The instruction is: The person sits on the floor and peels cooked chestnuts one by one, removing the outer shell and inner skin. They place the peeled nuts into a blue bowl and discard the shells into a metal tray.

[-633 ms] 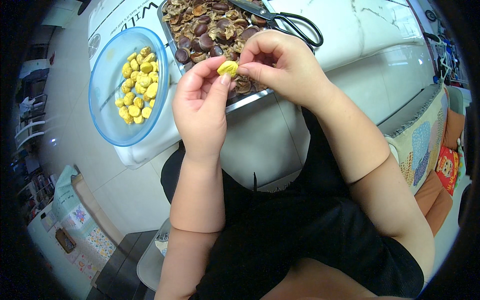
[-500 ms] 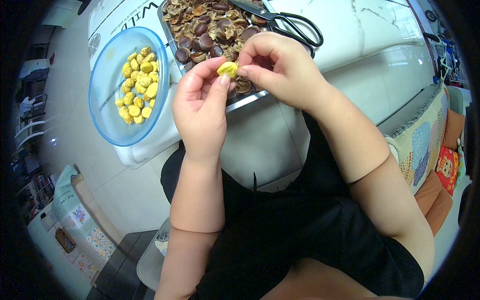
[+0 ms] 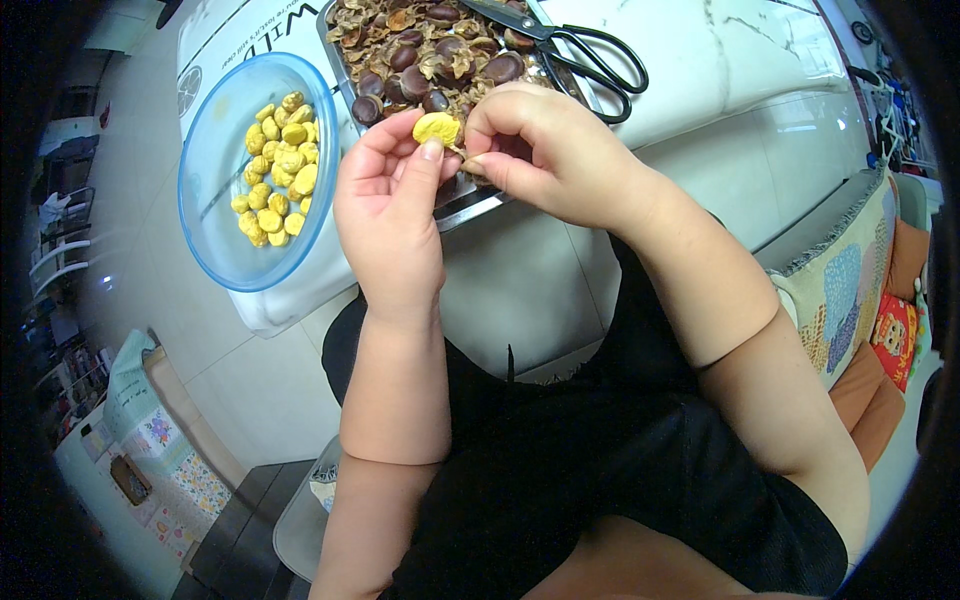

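Observation:
A peeled yellow chestnut (image 3: 437, 128) is held between the thumb and fingers of my left hand (image 3: 393, 195), over the near edge of a metal tray (image 3: 470, 210). Just to its right, my right hand (image 3: 560, 150) is closed in a pinch, thumb against forefinger, on what looks like a small scrap of chestnut skin (image 3: 470, 163). Beneath and beyond both hands, the tray holds brown shells (image 3: 365, 30) mixed with several dark unpeeled chestnuts (image 3: 410, 82). My fingers cover part of the tray's near side.
Left of the tray stands a clear blue-rimmed bowl (image 3: 205, 215) with several peeled chestnuts (image 3: 285, 160). Black-handled scissors (image 3: 600, 65) lie across the tray's far right side. A white cover (image 3: 720, 60) lies over the table. At right is a sofa with cushions (image 3: 880, 330).
My left hand has shifted slightly left and turned the chestnut so a broader face shows. The right hand has dropped slightly, and its pinching fingertips are now just below the chestnut's right side.

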The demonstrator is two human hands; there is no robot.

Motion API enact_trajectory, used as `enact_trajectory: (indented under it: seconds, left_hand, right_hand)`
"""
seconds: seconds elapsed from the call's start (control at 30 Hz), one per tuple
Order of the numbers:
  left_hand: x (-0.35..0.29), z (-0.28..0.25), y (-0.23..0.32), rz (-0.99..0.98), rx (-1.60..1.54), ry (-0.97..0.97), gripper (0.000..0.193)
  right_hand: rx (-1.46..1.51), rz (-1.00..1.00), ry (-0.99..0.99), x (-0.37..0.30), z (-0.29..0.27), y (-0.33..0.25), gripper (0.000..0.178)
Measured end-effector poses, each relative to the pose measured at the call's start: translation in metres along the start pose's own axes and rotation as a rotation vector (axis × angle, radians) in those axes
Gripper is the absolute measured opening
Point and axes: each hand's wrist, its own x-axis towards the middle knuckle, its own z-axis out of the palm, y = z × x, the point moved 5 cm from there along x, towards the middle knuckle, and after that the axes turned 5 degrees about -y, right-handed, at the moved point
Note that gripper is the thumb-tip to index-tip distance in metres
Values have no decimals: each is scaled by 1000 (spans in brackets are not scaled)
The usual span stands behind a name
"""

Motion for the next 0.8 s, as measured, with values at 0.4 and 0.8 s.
enact_trajectory:
  seconds: [0.4, 0.8]
  left_hand:
    - [2, -1, 0, 4, 8, 7, 30]
    - [0, 7, -7, -58, -13, -98, 27]
  right_hand:
    - [24, 311, 167, -1, -16, 23, 17]
    - [249, 91, 201, -2, -8, 12, 10]
